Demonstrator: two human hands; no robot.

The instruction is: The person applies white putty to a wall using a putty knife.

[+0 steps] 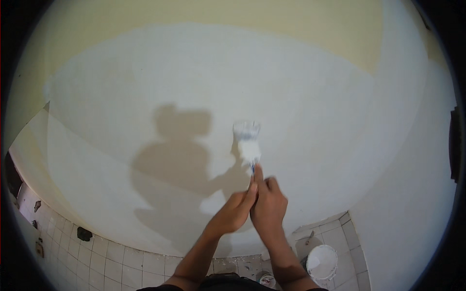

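A wall point(310, 106), white below a yellow band point(267, 22), rises over a tiled floor point(114, 252), where a round white bucket point(322, 247), its contents unclear, stands near a smaller tub point(267, 276) whose filling is too indistinct to name. The left hand point(235, 211) and right hand point(269, 206) press together, fingers point(258, 174) wrapped around the handle point(253, 168) of a white paintbrush point(250, 148) held up at the wall.

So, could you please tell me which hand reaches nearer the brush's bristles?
The right hand: its extended finger reaches higher toward the brush than any visible part of the left hand.
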